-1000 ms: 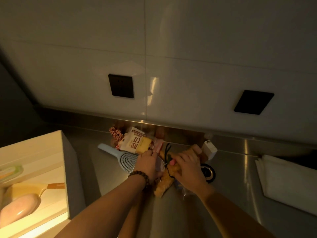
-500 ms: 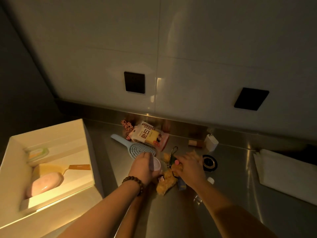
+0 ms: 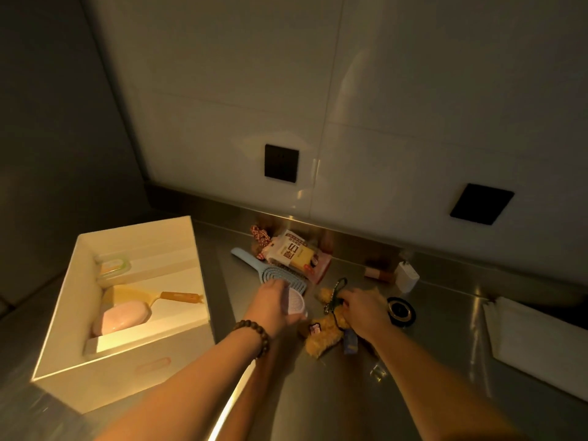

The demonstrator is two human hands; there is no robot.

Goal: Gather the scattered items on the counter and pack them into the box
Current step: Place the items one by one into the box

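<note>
Since a second ago your left hand (image 3: pixel 276 305) has come off the pile at the back wall and now it's got its fingers wrapped round a small pink round brush (image 3: pixel 295 301), lifted just clear of the blue hairbrush (image 3: pixel 270 272) and already a bit closer to the box (image 3: pixel 133 374). So that's one item basically picked, and I'd guess it goes in next. The box sits on your left, open, with a pink oval thing, a yellow scoop with an orange handle and a green-rimmed container already inside. Your right hand (image 3: pixel 366 310) hasn't left the fuzzy yellow plush keychain (image 3: pixel 323 337); its fingers are curled down at the black cord, but I can't tell if they've actually pinched it. Still loose on the steel counter (image 3: pixel 429 370): a snack packet (image 3: pixel 294 253), a patterned scrunchie (image 3: pixel 259 233), a small white bottle (image 3: pixel 406 275), a brown tube, a black round tin (image 3: pixel 401 310) and a small blue item by your right wrist. Folded white cloth (image 3: pixel 534 338) sits far right. Nothing blocks the path to the box, just watch that cord snagging neighbours.
</note>
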